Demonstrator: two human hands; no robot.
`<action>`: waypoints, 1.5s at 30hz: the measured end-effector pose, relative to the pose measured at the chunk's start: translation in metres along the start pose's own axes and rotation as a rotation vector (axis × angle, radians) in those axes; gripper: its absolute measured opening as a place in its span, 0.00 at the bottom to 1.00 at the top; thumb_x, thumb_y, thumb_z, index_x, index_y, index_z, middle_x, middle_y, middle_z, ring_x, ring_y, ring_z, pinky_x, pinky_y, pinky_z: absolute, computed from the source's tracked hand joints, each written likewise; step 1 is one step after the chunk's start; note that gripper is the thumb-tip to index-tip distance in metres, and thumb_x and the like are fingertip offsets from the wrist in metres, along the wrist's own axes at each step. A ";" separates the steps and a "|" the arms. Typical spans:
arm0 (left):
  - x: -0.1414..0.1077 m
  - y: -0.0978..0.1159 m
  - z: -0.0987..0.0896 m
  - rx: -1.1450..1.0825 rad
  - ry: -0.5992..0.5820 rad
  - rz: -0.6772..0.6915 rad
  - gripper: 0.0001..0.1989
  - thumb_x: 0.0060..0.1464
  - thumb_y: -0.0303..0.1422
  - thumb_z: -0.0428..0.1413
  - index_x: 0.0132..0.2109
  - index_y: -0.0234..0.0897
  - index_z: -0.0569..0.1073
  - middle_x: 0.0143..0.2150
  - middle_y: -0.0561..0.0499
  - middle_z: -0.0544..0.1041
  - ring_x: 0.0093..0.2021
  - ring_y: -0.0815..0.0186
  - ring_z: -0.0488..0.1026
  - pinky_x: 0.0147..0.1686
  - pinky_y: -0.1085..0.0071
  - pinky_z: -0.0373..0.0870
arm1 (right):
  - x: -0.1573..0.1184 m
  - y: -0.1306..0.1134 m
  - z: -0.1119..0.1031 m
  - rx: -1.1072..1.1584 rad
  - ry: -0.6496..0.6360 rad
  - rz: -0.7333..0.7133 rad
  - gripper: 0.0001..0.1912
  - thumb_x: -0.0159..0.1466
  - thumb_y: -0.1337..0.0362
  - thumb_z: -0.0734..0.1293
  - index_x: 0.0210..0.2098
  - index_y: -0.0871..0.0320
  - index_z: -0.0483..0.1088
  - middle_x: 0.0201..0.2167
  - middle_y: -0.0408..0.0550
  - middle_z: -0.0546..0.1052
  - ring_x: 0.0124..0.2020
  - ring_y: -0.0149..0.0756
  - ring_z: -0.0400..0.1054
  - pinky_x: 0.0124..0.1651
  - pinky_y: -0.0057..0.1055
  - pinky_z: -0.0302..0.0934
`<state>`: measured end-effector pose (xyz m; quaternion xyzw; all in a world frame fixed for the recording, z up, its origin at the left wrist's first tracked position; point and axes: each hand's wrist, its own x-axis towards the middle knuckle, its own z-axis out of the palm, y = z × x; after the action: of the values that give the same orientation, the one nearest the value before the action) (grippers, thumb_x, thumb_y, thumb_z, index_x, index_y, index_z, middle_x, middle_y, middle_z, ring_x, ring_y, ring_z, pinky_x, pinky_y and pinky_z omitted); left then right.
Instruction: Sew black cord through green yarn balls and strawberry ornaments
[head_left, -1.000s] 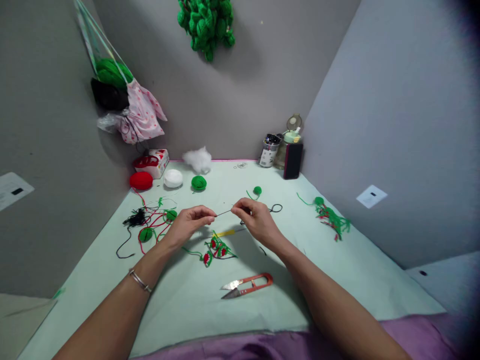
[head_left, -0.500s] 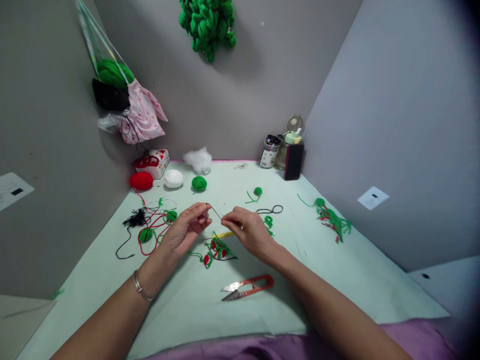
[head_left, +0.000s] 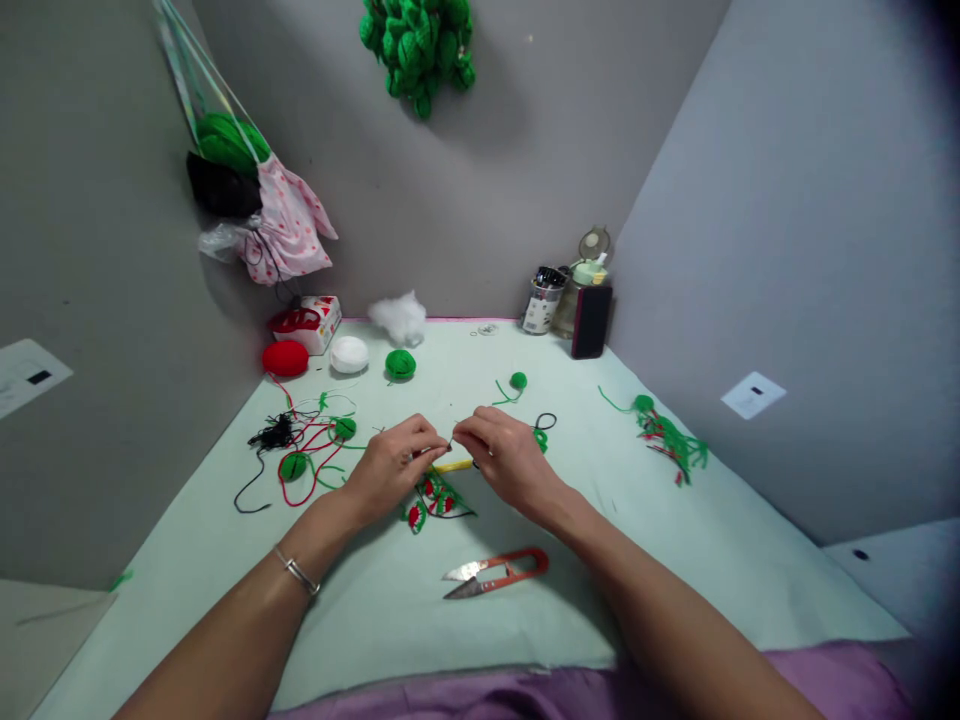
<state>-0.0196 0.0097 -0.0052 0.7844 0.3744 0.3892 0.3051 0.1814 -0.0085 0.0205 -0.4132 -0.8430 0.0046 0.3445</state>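
Close together over the middle of the table, my left hand (head_left: 390, 468) and my right hand (head_left: 508, 462) are both closed in a pinch. A short bit of black yarn (head_left: 451, 441) shows between the fingertips; the rest of it is hidden by the fingers. Just below lie small red, white and green crocheted pieces (head_left: 441, 498) with loose yarn. A yellow stick-like handle (head_left: 454, 466) rests behind them, partly covered by my hands. Thread snips (head_left: 499, 573) with orange handles lie nearer to me, blades pointing left.
Tangled black yarn (head_left: 274, 432) and red yarn lie left, by small green balls (head_left: 292, 466). Red (head_left: 285, 358), white (head_left: 349, 355) and green (head_left: 400, 364) yarn balls stand behind, near white stuffing (head_left: 400, 318). A phone (head_left: 592, 322) leans at the back right; green yarn pieces (head_left: 675, 440) lie right.
My left hand has moved right and turned palm down, bringing its fingertips close to the right hand's. The black yarn stretched between them now shows only a short length.
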 end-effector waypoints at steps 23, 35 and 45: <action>0.009 0.002 -0.006 -0.627 0.239 -0.367 0.16 0.44 0.36 0.70 0.28 0.37 0.69 0.35 0.50 0.80 0.36 0.65 0.74 0.43 0.67 0.68 | 0.005 0.007 -0.004 0.194 -0.084 0.160 0.08 0.67 0.72 0.65 0.32 0.58 0.73 0.29 0.45 0.75 0.31 0.31 0.67 0.37 0.28 0.58; 0.009 -0.004 -0.017 -0.373 0.240 -0.299 0.09 0.50 0.38 0.65 0.38 0.39 0.80 0.38 0.48 0.81 0.41 0.61 0.75 0.47 0.66 0.67 | 0.008 0.017 -0.015 0.205 0.051 0.199 0.08 0.66 0.71 0.65 0.31 0.58 0.71 0.29 0.45 0.75 0.29 0.32 0.66 0.35 0.29 0.58; 0.009 0.005 -0.010 0.015 0.233 -0.162 0.02 0.51 0.30 0.56 0.30 0.40 0.73 0.31 0.52 0.74 0.35 0.61 0.71 0.40 0.67 0.65 | 0.009 0.014 -0.012 0.199 0.060 0.156 0.09 0.68 0.70 0.64 0.31 0.58 0.71 0.29 0.47 0.74 0.30 0.33 0.66 0.36 0.30 0.59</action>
<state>-0.0231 0.0164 0.0072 0.7032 0.4724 0.4490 0.2842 0.1949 0.0039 0.0310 -0.4412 -0.7929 0.1028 0.4076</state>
